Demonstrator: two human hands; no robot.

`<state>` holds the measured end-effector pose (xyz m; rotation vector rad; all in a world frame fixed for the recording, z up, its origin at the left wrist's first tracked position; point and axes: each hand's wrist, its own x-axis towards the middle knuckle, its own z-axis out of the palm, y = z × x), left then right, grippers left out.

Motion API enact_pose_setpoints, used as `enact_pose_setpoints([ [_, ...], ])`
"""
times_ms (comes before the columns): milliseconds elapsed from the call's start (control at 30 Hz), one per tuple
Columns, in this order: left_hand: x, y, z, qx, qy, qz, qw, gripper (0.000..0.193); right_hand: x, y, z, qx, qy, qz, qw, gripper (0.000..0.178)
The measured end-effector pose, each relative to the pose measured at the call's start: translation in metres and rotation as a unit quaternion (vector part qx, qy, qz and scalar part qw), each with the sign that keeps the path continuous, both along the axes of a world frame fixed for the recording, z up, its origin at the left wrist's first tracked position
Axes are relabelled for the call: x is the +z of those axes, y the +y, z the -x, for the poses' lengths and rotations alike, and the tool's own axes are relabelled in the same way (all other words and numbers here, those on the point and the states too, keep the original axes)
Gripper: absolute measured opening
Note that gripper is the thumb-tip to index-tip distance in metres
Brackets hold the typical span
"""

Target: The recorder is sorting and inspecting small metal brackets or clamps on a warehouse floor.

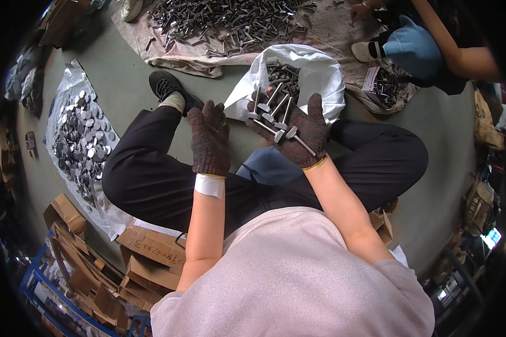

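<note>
Several metal T-head bolts lie across the palm and fingers of my right hand, which wears a dark knitted glove and is turned palm up. Their shanks point different ways. Just beyond that hand a white woven bag stands with its mouth spread, and more bolts show inside it. My left hand, in a matching glove, is raised to the left of the bag with its fingers apart and nothing in it. White tape wraps the left wrist.
A big heap of bolts covers a stained cloth ahead. Round metal discs lie on plastic sheeting at left. Cardboard boxes sit behind left. At far right are another person's arm and shoe.
</note>
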<state>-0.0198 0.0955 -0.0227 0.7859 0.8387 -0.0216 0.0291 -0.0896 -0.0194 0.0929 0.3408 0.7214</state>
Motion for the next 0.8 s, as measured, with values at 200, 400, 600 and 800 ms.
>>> enact_pose_setpoints([
  [200,-0.007,-0.003,0.0,-0.012,0.009,-0.017,1.0,0.091,-0.001,-0.008,0.001,-0.007,0.016,0.006,1.0,0.088],
  [400,-0.008,-0.005,0.0,0.011,0.035,-0.008,0.999,0.081,0.006,-0.017,-0.001,-0.02,0.016,0.025,0.999,0.087],
  [600,-0.009,-0.006,-0.001,0.012,0.049,-0.01,0.999,0.077,0.007,-0.027,-0.006,-0.037,0.013,0.052,0.998,0.089],
  [800,-0.012,-0.002,0.003,-0.032,0.024,-0.025,0.999,0.09,0.008,-0.035,-0.013,-0.056,-0.007,0.085,0.995,0.091],
])
